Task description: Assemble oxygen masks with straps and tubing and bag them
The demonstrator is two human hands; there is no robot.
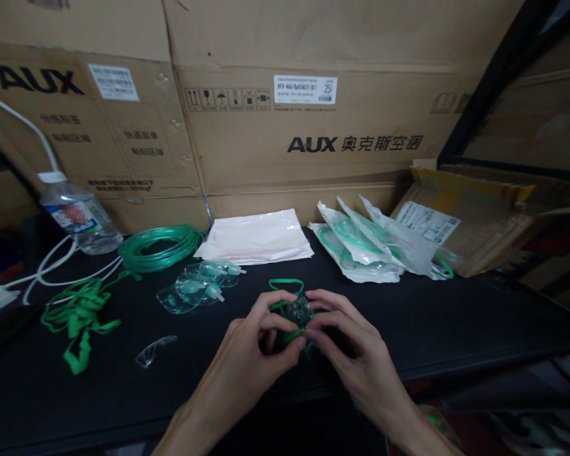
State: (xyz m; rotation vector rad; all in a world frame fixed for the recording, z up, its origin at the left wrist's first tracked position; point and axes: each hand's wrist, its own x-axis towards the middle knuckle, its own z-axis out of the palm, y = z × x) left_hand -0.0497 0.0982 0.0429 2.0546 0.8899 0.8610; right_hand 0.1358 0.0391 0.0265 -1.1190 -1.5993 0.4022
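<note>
Both my hands meet over the black table, near its front edge. My left hand and my right hand pinch a clear plastic mask between their fingertips. A green elastic strap loops out from the mask above my fingers. To the left lie two more clear masks. A pile of green straps sits farther left, and a coil of green tubing lies behind it.
A small clear plastic piece lies at front left. Flat white bags and sealed packs with green tubing lie at the back. A water bottle, white cables, an open carton and large cardboard boxes surround the table.
</note>
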